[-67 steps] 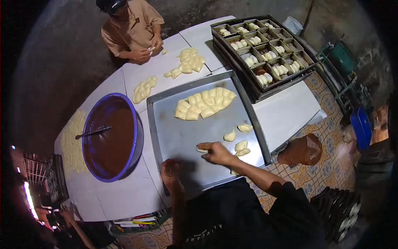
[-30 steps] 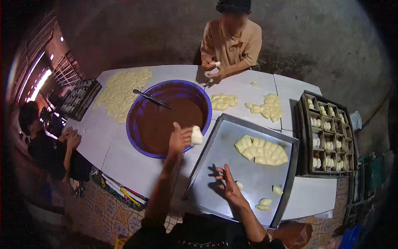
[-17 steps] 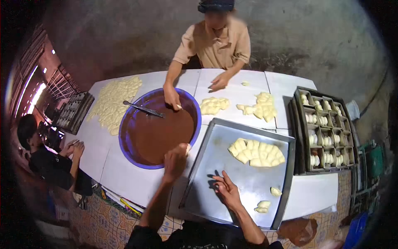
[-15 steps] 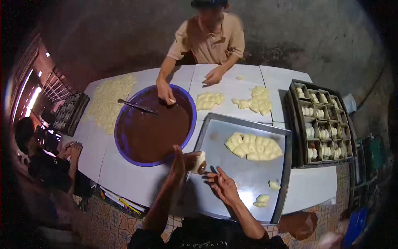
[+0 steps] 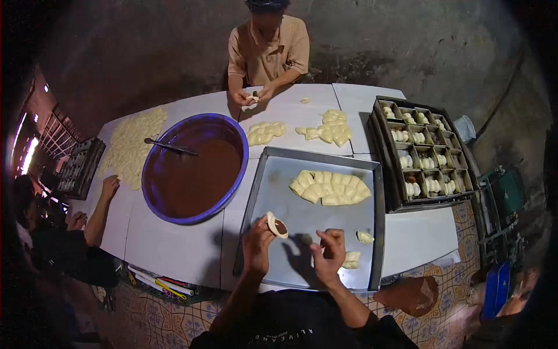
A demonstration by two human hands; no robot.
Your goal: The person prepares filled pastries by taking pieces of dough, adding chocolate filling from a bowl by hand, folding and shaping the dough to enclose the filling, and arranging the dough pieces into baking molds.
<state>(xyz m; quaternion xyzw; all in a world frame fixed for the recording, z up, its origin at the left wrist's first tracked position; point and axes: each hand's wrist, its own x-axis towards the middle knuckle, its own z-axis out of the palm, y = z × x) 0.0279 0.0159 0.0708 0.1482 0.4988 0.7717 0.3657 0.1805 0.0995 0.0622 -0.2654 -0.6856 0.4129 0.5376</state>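
my hands are apart, left hand point(image 5: 257, 247) gripping a dough round point(image 5: 279, 227) with brown filling by the metal tray's point(image 5: 276, 195) left edge, right hand point(image 5: 329, 259) loosely open, bare metal between both and the dough slab point(image 5: 331, 188)

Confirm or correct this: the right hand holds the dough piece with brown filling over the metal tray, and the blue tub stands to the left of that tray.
Wrong hand: the head view shows the left hand holding the dough piece with brown filling over the metal tray; the right hand is apart from it. The blue tub does stand to the left of that tray.
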